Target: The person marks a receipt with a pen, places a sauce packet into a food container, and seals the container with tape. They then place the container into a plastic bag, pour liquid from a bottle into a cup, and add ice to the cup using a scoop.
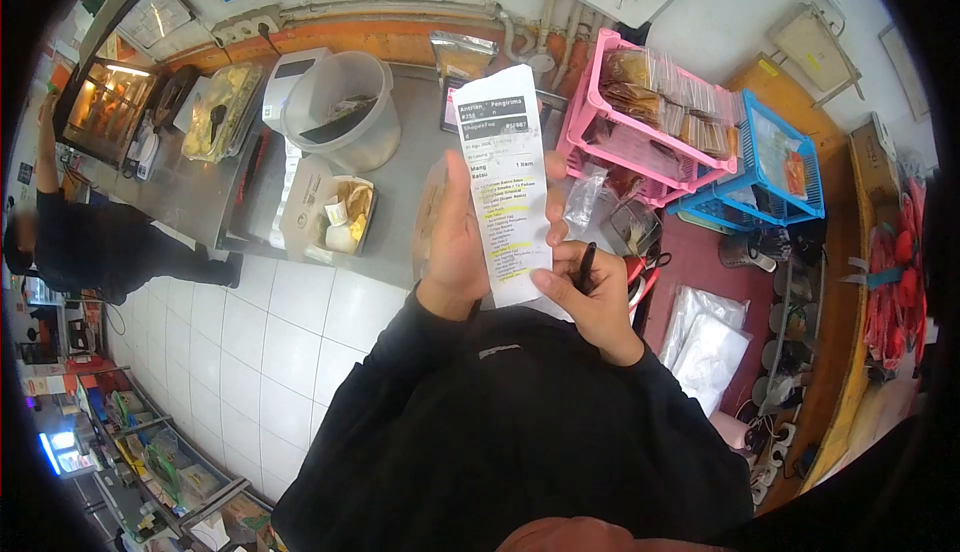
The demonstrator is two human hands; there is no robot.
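A long white paper receipt (508, 192) with printed text and yellow highlighted lines is held upright in front of my chest. My left hand (455, 237) supports it from the left side and behind, with fingertips showing past its right edge. At the lower right edge, the thumb of my right hand (597, 304) presses on the paper. A dark pen (587, 264) is also held between the fingers of my right hand. Behind the receipt lies the metal counter, partly hidden by the paper.
An open food box (347, 217) and a clear plastic bucket (350, 112) stand on the counter at left. Pink baskets (640, 142) and a blue basket (778, 167) hold packets at right. Plastic bags (705, 342) lie below them. Another person (110, 242) stands far left.
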